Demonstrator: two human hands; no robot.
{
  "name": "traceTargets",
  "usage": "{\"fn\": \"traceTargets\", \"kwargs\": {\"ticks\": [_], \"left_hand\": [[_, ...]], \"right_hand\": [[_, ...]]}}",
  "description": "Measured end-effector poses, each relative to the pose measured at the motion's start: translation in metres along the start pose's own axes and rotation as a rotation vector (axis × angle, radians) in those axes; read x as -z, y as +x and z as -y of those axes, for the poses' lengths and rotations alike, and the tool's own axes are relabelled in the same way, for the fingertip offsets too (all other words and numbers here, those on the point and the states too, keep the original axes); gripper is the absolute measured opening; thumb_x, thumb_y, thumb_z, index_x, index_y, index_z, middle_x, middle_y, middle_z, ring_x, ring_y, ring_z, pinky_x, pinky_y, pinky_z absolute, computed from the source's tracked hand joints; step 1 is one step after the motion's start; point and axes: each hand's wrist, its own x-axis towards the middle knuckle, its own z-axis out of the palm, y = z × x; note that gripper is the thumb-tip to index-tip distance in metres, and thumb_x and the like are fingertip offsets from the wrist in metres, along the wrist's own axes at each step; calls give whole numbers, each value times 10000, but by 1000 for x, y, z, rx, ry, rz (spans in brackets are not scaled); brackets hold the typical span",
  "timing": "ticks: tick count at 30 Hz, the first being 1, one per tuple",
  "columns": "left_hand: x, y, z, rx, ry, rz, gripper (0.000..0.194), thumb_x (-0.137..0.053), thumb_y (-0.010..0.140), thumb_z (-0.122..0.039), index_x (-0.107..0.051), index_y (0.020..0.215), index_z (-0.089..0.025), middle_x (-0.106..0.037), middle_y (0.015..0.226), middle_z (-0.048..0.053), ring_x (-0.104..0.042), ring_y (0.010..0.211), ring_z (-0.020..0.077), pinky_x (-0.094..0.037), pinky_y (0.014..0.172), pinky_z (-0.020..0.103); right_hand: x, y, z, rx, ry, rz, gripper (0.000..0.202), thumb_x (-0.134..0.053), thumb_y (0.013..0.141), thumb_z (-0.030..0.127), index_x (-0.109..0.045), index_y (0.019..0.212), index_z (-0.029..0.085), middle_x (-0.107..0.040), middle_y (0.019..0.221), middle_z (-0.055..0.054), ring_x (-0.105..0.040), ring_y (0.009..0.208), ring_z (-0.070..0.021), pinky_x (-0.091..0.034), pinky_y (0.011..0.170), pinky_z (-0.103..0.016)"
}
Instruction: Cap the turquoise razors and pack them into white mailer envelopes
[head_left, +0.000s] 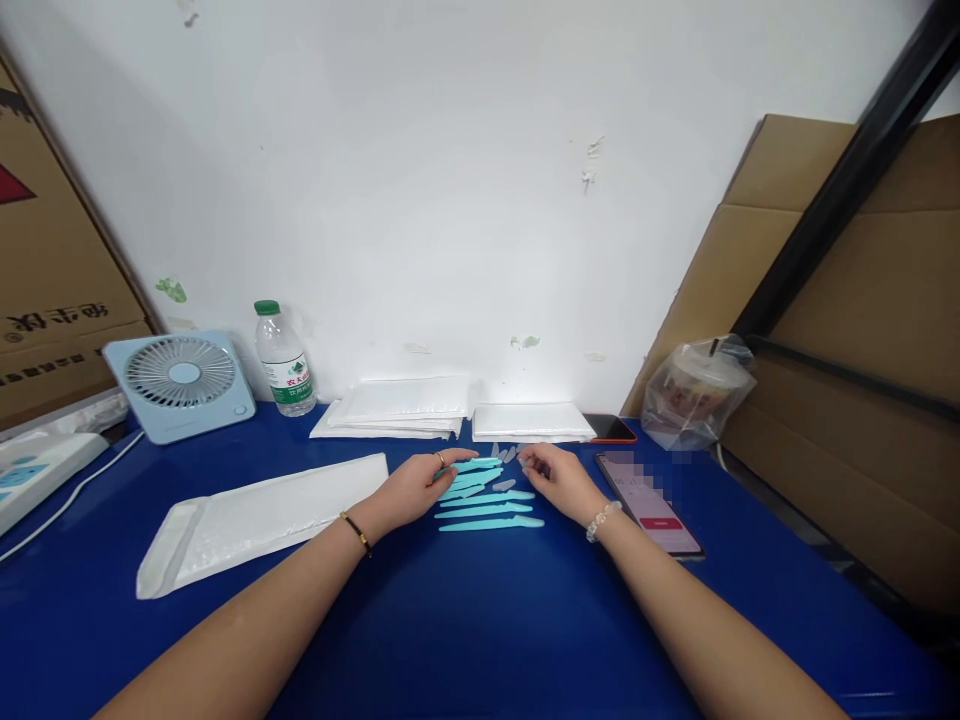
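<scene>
Turquoise sticks (pixel 491 510) lie mid-surface (pixel 465 620), near ones roughly parallel, far ones bunched. Left hand (pixel 420 487) hides the bunch's left ends; index stretched past thumb, over the sticks; grip unclear. Right hand (pixel 559 482) curled, fingertips close together beside small greyish pieces (pixel 504 486); cannot tell if pinching one. Phone (pixel 652 505) at right, partly pixelated.
</scene>
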Motion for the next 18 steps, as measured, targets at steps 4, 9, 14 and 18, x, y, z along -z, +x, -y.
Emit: {"fn": "traceTargets", "kwargs": {"ticks": [4,9,14,18], "left_hand": [[-2,-1,-2,-19,6,8,433,-308,895,-408,-514,1211,-195,-580,703,6,-496,607,143,-379,600,237],[-5,-1,-3,-64,11,-3,418,-300,904,-410,-536,1187,-213,-624,823,18,-542,693,154,-401,667,243],[-5,-1,-5,-59,13,0,421,-298,908,-407,-533,1195,-209,-633,859,24,-541,698,152,-400,662,239],[-5,-1,-7,-43,8,19,432,-288,911,-412,-519,1212,-206,-625,813,19,-507,621,137,-382,599,233]], "right_hand": [[2,1,11,-92,395,-57,174,-542,812,364,-510,849,197,-622,763,-34,-596,731,-162,-471,659,-288],[-6,-3,32,-104,710,-22,221,-566,818,397,-486,832,192,-655,857,-62,-620,821,-169,-494,706,-301],[-13,-6,34,-118,739,-15,251,-608,784,414,-504,824,189,-654,855,-52,-620,818,-169,-514,685,-300],[-13,-5,31,-139,716,-36,265,-612,779,425,-502,815,187,-655,831,-54,-627,801,-171,-520,689,-307]]}}
